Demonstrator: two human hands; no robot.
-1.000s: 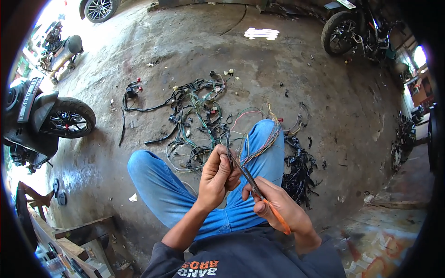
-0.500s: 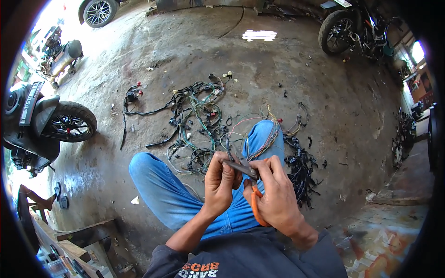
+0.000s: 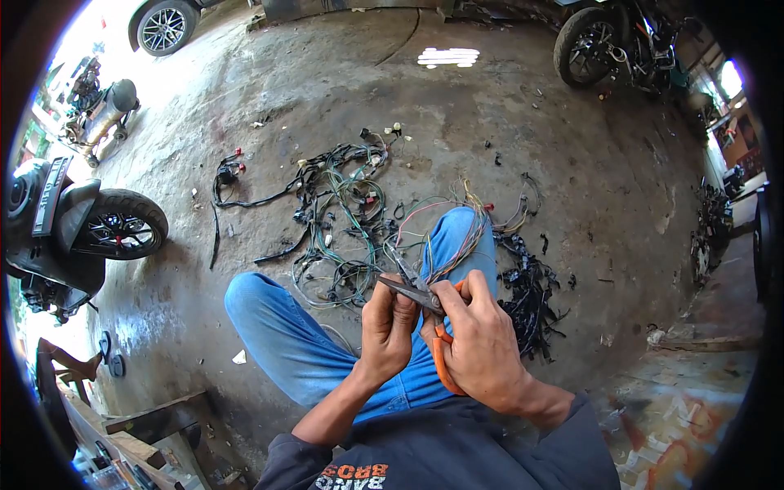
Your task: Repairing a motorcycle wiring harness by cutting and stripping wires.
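Observation:
My right hand (image 3: 478, 343) is closed around orange-handled scissors (image 3: 429, 314), blades pointing left. My left hand (image 3: 388, 322) pinches a wire of the harness right at the blades. The wire bundle (image 3: 457, 241) drapes over my right knee in blue jeans (image 3: 286, 335). More of the tangled wire harness (image 3: 335, 212), with green, black and red strands and small connectors, lies spread on the concrete floor ahead of my knees.
A heap of black tape scraps (image 3: 531, 298) lies right of my knee. A scooter (image 3: 73, 237) stands at the left, a motorcycle (image 3: 612, 41) at the far right, a car wheel (image 3: 163, 28) at the top left. Wooden planks (image 3: 155, 416) lie at the lower left.
The scissors swung from pointing down along my right forearm to lying level between both hands. My hands rose and closed in on the wire at the blades.

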